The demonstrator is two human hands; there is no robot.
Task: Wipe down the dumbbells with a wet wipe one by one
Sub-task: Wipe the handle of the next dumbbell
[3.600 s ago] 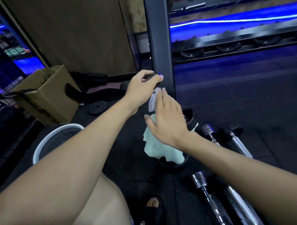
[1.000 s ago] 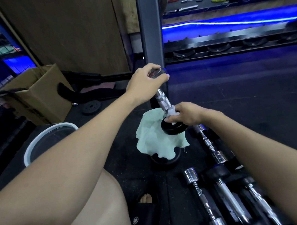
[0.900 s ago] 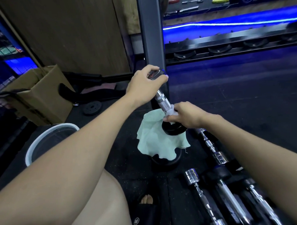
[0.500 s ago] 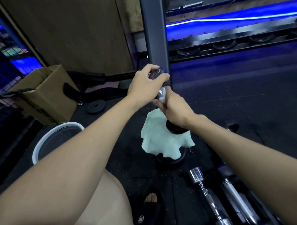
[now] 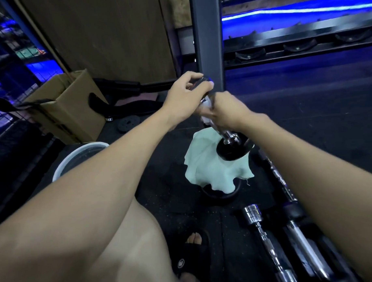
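Wiping one dumbbell (image 5: 230, 139) stood on the green cloth (image 5: 213, 171): left hand (image 5: 184, 98) clamped on its top, right hand (image 5: 225, 110) wrapping the wet wipe (image 5: 206, 119) around the handle. Others (image 5: 266, 241) on floor seemingly pending.

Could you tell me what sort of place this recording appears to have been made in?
Most likely a gym's free-weight area. A long dumbbell rack with cradles runs along the back, chrome-handled dumbbells lie on dark rubber flooring, and a small weight plate sits near the cardboard box.
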